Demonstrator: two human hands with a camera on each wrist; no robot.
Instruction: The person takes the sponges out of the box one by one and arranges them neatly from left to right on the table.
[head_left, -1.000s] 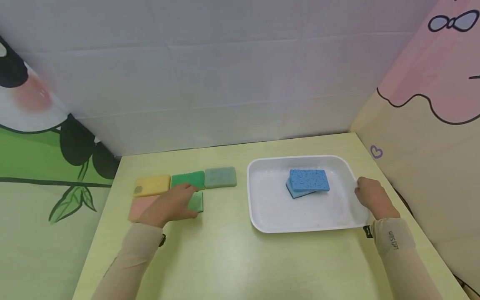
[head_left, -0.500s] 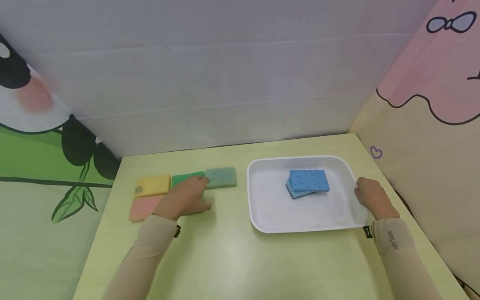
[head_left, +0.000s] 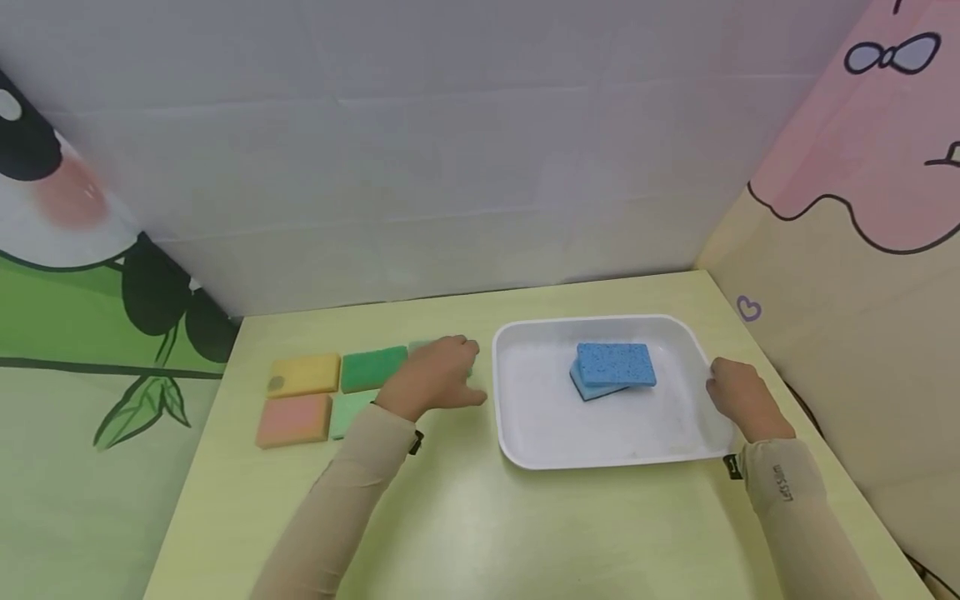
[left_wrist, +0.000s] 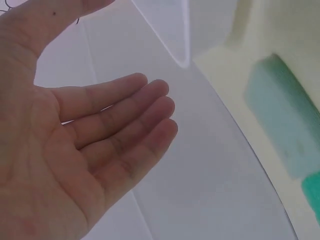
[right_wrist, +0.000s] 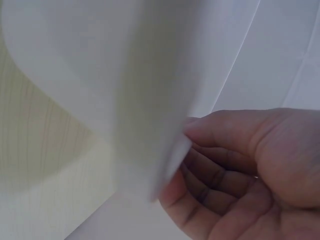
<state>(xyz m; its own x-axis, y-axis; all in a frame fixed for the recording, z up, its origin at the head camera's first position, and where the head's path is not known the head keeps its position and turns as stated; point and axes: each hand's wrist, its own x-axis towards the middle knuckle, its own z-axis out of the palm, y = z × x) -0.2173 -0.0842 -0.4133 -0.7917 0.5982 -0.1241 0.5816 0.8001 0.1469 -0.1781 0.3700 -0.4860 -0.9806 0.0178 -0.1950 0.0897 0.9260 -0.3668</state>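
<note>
My left hand [head_left: 435, 377] hovers over the grey-green sponge [left_wrist: 285, 110], covering most of it in the head view. In the left wrist view its fingers are extended and the palm holds nothing. My right hand [head_left: 745, 398] pinches the right rim of the white tray [head_left: 517, 446] between thumb and fingers, as the right wrist view also shows. Two blue sponges lie stacked askew in the tray, the speckled blue sponge [head_left: 617, 364] on top of the lighter blue sponge [head_left: 588, 390].
Left of my left hand lie a yellow sponge [head_left: 303, 374], a dark green sponge [head_left: 372, 369], a pink sponge [head_left: 294, 420] and a light green sponge [head_left: 348, 412]. The pale table [head_left: 480, 533] meets a white sheet [head_left: 465, 183] behind.
My left hand has moved right, from over the light green sponge, past the dark green one, to the grey-green one. The right hand keeps its hold on the tray; the sponges look unmoved.
</note>
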